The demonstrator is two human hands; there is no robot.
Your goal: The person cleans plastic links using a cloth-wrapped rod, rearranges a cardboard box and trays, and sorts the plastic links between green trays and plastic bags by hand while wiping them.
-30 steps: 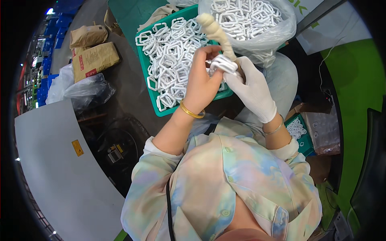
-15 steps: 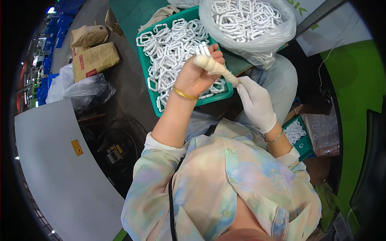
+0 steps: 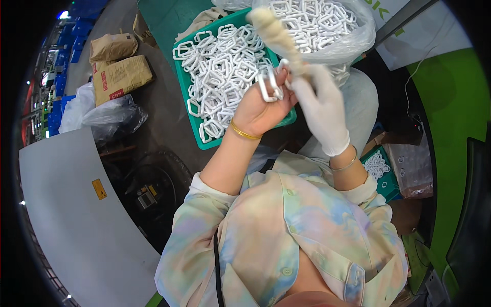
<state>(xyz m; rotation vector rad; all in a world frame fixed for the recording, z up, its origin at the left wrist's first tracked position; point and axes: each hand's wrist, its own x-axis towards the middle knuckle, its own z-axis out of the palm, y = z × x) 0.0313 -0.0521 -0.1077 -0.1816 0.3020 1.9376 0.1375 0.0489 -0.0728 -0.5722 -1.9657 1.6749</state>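
My bare left hand, with a gold bangle at the wrist, is curled palm up around a few white plastic links. In my right hand, which wears a white glove, is a stick-like tool wrapped in cream cloth. Its thick, rounded end points up and to the left, slightly blurred, while its lower end disappears into the glove. Both hands nearly meet above the right edge of a green crate heaped with similar white links.
A clear plastic bag full of white links stands beyond the crate. Low at right is a small green bin holding more links, beside a carton. Brown paper sacks lie at left, near a grey panel.
The tool has swung upward and away from over my left palm. My left hand has shifted right and nearer to me, and its links now show clearly.
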